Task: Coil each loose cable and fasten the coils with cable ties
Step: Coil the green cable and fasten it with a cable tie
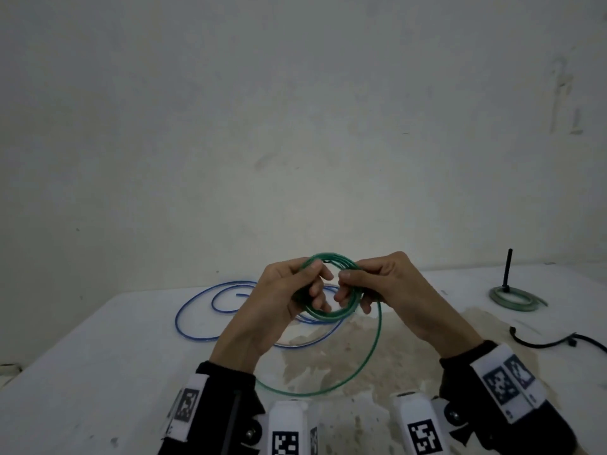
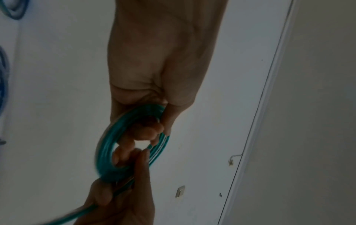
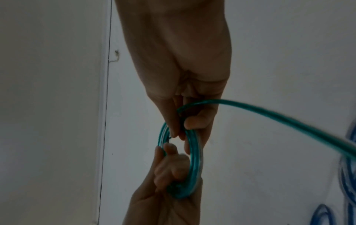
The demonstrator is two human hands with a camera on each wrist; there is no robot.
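Between both hands, green cable [image 1: 331, 315] coil, gripped each side

The left hand [image 1: 282, 297] and right hand [image 1: 381, 290] cover the sides of the green cable [image 1: 331, 315] coil, so its turns cannot be counted there. Its loose tail runs behind the left wrist and the end stays out of sight. The blue cable [image 1: 197, 300] passes behind both hands near the far edge of the surface [image 1: 98, 372]. At the right edge, the black cable tie [image 1: 558, 341] is cut off by the picture's border. Both wrist views are dim, and the blue cable [image 3: 346, 175] there is a blur.
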